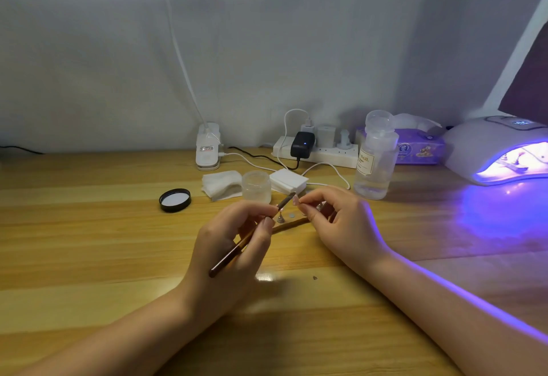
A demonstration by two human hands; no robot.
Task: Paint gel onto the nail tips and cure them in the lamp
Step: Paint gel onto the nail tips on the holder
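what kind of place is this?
Probably a home or small-studio nail-art desk: a lit UV lamp at the right, a pump bottle labelled NAIL, and the left hand holding a brush to a nail tip.

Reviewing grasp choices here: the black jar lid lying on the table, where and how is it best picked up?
Take the black lid by its rim, from above, thumb and finger on opposite sides. It lies flat with its open side up, showing the pale liner, so only the thin upright wall offers a grip. It sits apart from the wipes, so any side is likely free.
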